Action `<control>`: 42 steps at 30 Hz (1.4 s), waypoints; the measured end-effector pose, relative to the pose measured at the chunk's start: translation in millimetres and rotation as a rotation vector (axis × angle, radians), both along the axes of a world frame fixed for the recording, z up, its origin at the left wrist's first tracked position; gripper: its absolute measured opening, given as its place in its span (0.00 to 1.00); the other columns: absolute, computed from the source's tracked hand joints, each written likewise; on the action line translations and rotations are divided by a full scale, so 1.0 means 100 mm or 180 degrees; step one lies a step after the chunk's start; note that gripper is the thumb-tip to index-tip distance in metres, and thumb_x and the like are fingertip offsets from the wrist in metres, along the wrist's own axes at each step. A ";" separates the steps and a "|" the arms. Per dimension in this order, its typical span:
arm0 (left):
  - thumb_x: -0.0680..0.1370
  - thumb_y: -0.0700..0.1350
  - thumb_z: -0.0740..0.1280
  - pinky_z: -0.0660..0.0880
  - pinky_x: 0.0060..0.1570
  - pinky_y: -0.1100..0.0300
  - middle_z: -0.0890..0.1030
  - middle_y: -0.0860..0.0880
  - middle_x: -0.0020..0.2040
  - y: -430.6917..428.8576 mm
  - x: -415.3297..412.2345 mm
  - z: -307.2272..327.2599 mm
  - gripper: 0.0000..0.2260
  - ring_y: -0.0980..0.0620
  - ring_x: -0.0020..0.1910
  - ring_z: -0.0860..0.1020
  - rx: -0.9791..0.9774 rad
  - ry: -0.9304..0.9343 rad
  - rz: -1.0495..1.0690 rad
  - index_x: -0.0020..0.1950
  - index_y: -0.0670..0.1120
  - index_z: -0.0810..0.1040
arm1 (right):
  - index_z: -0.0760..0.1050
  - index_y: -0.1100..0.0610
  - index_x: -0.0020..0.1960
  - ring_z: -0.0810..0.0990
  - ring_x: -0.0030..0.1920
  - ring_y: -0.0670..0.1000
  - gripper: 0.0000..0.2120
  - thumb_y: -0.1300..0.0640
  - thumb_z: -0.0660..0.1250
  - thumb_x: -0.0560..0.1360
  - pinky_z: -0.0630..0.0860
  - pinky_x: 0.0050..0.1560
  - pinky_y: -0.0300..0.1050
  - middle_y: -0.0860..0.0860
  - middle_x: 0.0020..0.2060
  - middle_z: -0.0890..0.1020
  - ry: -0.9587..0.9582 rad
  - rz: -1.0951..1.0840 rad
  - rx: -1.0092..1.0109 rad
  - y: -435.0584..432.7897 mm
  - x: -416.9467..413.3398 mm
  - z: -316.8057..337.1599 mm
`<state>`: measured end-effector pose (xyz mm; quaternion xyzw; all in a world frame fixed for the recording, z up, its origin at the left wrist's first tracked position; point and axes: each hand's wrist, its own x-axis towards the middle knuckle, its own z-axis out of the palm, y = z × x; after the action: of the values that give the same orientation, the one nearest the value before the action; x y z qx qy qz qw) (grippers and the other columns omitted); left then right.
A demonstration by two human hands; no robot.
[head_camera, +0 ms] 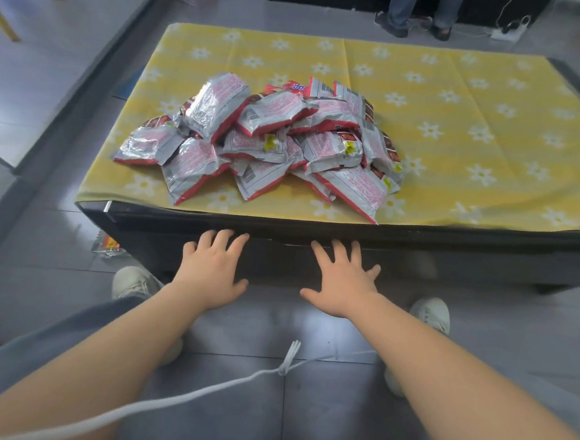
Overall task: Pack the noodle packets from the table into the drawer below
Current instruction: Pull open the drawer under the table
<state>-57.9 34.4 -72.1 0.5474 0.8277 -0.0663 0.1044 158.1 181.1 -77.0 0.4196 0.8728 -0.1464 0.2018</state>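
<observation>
A heap of several silver-and-red noodle packets (270,139) lies on the yellow flowered cloth (459,135) that covers the low black table. Below the table's front edge is the dark drawer front (279,257), which looks closed. My left hand (209,269) and my right hand (342,282) are both spread flat against that drawer front, fingers straight and pointing up toward its top edge. Neither hand holds anything.
One packet (108,244) lies on the tiled floor beside the table's left corner. My white shoes (133,282) flank the drawer. A white cord (201,390) crosses in front of me. A person's legs (419,12) stand beyond the table, next to a power strip (507,32).
</observation>
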 end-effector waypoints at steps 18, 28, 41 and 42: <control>0.79 0.61 0.60 0.66 0.67 0.39 0.73 0.50 0.71 -0.70 0.46 0.11 0.29 0.42 0.70 0.72 -0.0708 -0.0481 0.0037 0.79 0.58 0.61 | 0.49 0.39 0.84 0.59 0.81 0.58 0.39 0.34 0.63 0.78 0.54 0.73 0.78 0.50 0.82 0.60 -0.0157 0.0703 -0.0759 -0.67 0.33 0.21; 0.78 0.55 0.61 0.66 0.66 0.40 0.74 0.50 0.70 -1.13 0.74 0.30 0.26 0.42 0.69 0.73 -0.1072 -0.0853 0.0089 0.77 0.60 0.65 | 0.53 0.36 0.81 0.72 0.72 0.59 0.39 0.33 0.64 0.75 0.72 0.66 0.67 0.50 0.71 0.73 -0.0383 0.0795 -0.0905 -1.15 0.54 0.32; 0.72 0.52 0.61 0.79 0.61 0.50 0.79 0.53 0.60 -1.41 0.93 0.49 0.20 0.49 0.58 0.80 -0.1531 -0.1632 0.0289 0.62 0.63 0.78 | 0.66 0.37 0.75 0.77 0.66 0.56 0.32 0.36 0.69 0.73 0.76 0.63 0.54 0.51 0.68 0.78 -0.0623 0.1003 -0.1238 -1.50 0.71 0.44; 0.73 0.51 0.62 0.78 0.61 0.52 0.78 0.54 0.60 -1.41 0.95 0.49 0.19 0.50 0.58 0.79 -0.1582 -0.1623 0.0265 0.62 0.62 0.79 | 0.66 0.37 0.75 0.77 0.66 0.56 0.32 0.35 0.69 0.73 0.75 0.63 0.54 0.51 0.68 0.77 -0.0681 0.1025 -0.1240 -1.53 0.72 0.45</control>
<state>37.1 -107.0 -22.6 0.4701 0.7552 -0.1226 0.4401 229.7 28.2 -32.1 0.2417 0.8574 -0.2324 0.3905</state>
